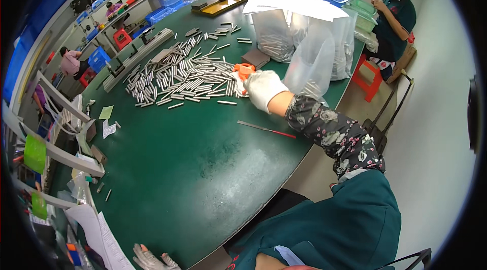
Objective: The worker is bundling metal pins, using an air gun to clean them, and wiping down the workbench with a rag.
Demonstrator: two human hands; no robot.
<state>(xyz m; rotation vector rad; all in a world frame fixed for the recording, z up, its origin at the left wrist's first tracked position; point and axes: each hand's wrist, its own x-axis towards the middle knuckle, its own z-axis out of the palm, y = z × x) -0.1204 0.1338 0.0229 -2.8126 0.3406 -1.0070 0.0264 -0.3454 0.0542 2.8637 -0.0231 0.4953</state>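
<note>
lots of short metal rods (pixel 187 74) in one loose heap, far part of the green table (pixel 228 168). right hand (pixel 264 90), white glove, at the heap's right edge, against an orange thing (pixel 244 69); fingers mostly hidden, can't tell if they pinch it. left hand (pixel 152 259), gloved, at the near table edge, fingers loosely spread. brown block (pixel 255 59) just beyond the orange thing. clear bags (pixel 271 34) near the right hand, rods inside. thin strip (pixel 266 129), red at one end, lies nearer. paper sheets (pixel 90 224) near left hand.
</note>
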